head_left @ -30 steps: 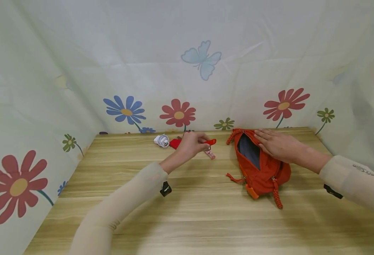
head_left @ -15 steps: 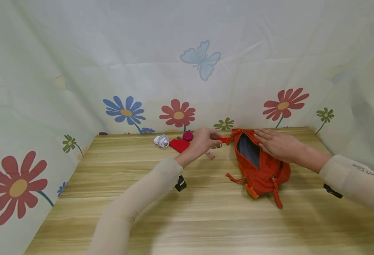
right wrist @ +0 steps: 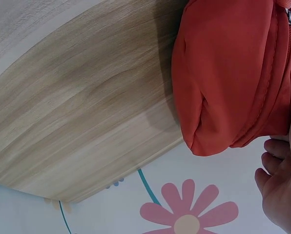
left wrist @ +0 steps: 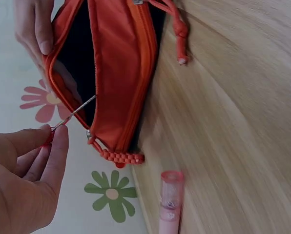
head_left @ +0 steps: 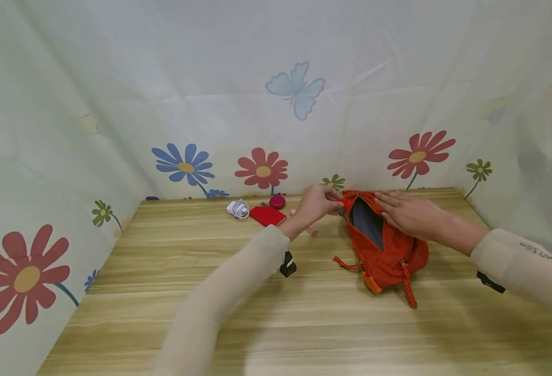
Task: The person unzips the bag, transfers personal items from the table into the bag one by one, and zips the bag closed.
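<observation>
An orange-red bag (head_left: 393, 258) lies on the table with its zipped mouth open, showing a dark grey lining (head_left: 367, 222). My left hand (head_left: 316, 205) is at the bag's far left corner and pinches a slim red item with a thin, metallic-looking edge (left wrist: 78, 112) between thumb and fingers. In the left wrist view the item's tip overlaps the bag opening; its kind is unclear. My right hand (head_left: 409, 215) rests on the bag's upper right side with straight fingers, beside the opening. A braided zipper pull (left wrist: 123, 157) hangs near the left hand.
Left of the bag, on the wooden table (head_left: 163, 271), lie a pink clear tube (left wrist: 171, 195), a red flat pouch (head_left: 266, 215), a round magenta case (head_left: 277, 202) and a white charger with coiled cable (head_left: 239, 209). A flower-printed curtain (head_left: 210, 104) stands behind.
My left hand has carried the slim red item rightward from beside the red pouch to the bag's opening. My right hand and the bag stay in place.
</observation>
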A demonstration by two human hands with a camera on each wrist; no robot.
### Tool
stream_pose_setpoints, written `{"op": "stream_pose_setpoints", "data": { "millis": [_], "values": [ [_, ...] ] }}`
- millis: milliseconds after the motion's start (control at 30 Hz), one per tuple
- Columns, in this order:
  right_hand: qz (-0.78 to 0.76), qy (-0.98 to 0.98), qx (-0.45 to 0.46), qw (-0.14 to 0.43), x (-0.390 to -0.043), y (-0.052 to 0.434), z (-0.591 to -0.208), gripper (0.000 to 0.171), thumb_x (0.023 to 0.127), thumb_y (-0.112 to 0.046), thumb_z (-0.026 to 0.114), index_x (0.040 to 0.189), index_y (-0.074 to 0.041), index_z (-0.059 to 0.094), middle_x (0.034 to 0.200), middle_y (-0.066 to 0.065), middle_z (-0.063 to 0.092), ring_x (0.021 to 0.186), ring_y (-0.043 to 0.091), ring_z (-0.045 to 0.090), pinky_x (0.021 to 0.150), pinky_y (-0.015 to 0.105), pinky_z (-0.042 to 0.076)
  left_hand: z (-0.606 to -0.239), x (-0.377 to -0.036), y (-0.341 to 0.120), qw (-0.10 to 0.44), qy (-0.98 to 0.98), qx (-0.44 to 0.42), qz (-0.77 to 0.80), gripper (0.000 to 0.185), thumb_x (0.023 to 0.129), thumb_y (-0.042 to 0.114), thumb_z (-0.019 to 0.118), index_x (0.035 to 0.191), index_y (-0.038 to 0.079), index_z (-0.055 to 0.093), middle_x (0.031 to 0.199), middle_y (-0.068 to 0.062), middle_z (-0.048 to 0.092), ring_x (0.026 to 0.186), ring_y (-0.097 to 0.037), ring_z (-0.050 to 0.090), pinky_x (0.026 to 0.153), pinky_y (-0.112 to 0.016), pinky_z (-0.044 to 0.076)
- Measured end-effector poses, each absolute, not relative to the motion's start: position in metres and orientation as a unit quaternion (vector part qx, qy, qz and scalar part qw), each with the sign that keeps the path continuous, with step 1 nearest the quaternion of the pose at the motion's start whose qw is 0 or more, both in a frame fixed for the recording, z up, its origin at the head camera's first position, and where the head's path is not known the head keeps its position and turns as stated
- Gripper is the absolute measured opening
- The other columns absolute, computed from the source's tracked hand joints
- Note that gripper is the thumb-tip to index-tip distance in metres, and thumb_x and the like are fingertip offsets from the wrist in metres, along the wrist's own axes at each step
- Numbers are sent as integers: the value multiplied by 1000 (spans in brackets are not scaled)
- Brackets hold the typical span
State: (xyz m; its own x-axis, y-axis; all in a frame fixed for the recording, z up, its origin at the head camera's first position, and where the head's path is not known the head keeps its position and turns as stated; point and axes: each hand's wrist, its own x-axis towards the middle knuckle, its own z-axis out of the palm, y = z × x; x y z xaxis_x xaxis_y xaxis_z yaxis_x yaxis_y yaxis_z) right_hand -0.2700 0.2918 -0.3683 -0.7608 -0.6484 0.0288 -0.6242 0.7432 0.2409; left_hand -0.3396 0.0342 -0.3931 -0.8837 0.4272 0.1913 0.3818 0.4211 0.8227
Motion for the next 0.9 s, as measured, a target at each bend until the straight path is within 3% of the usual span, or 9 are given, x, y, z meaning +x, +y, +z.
{"op": "stream_pose_setpoints", "data": {
  "millis": [233,400,567,700,900],
  "values": [
    [-110,-933,338,51,-271,291,-367,51,104,-21,55,144,10,49,150,28,47,141,44,42,115,55,36,-387,-343,51,19,852,200,483,13,88,13,81,98,5,79,86,-6,77,68,-9,68,59,-20,53],
    [-106,-934,337,47,-271,290,-365,51,104,-20,55,145,10,48,151,28,46,141,44,42,115,55,36,-386,-342,58,42,838,170,516,10,85,8,83,91,3,78,81,-8,76,71,-22,74,55,-22,53],
    [-105,-935,336,46,-270,290,-363,51,104,-20,55,145,10,48,151,29,46,141,44,42,115,55,36,-391,-343,67,98,799,144,576,7,85,-2,80,90,-3,75,80,-12,73,80,-35,75,66,-35,62],
    [-105,-934,338,51,-269,291,-363,51,104,-19,56,144,11,49,150,29,47,141,44,42,114,55,36,-396,-344,76,131,767,133,614,8,84,-9,77,92,-9,75,84,-16,72,82,-37,75,76,-44,61],
    [-102,-935,335,50,-269,291,-363,52,104,-20,56,145,11,48,150,29,46,141,45,42,114,56,36,-407,-343,91,188,717,125,659,7,85,-12,74,92,-12,74,83,-19,74,77,-33,76,69,-35,62]
  ]
}}
